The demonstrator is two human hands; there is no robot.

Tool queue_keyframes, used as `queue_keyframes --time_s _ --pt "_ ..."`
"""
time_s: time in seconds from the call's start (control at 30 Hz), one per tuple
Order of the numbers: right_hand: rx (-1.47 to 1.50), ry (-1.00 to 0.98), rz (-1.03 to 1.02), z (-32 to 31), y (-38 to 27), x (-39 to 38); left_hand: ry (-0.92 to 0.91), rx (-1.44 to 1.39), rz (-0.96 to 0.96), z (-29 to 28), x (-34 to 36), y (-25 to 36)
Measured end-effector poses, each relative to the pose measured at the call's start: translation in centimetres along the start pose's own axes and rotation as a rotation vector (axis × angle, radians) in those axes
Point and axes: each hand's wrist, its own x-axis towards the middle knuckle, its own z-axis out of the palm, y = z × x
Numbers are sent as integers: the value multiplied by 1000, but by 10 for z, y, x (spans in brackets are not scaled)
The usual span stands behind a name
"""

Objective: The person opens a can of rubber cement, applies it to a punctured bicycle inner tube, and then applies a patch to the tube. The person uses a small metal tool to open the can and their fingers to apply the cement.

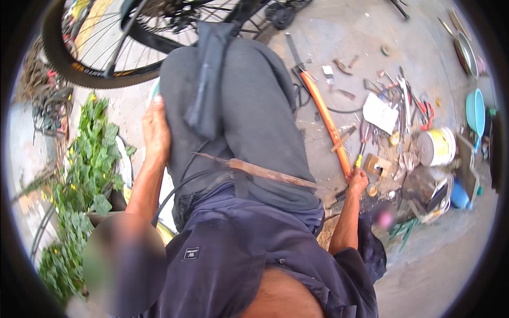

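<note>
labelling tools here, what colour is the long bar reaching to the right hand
The long bar is mainly orange; the head view shows it best.

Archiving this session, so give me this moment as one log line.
left hand: beside trouser leg; right hand: at orange bar, grip unclear; brown blade: across lap

Two hands (pixel 157 130), one orange bar (pixel 322 106) (and one bicycle (pixel 154 42))
</note>
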Motion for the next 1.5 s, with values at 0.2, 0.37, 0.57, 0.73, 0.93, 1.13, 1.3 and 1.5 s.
queue_keyframes --time_s 0.2,0.37,0.57,0.73,0.93,1.13,1.3,1.5 --pt "-74 -290 -93 68 -96 -59 8 -83 -28 -2 -9 -1" --pt "-43 -429 -241 106 -163 -97 81 -125 53 0 -11 -7" --pt "-55 -591 -402 161 -251 -173 220 -203 429 -5 -24 7" --pt "-132 -659 -507 208 -279 -198 169 -76 505 -5 -27 11" --pt "-195 -557 -357 221 -253 -128 104 -18 256 3 -20 -5" --pt "-374 -435 -170 205 -190 -37 86 87 244 3 -10 1" --pt "-492 -363 -159 230 -167 -2 127 154 198 1 -9 0" --pt "-1008 -168 -543 261 -163 40 125 172 145 -3 -9 2"
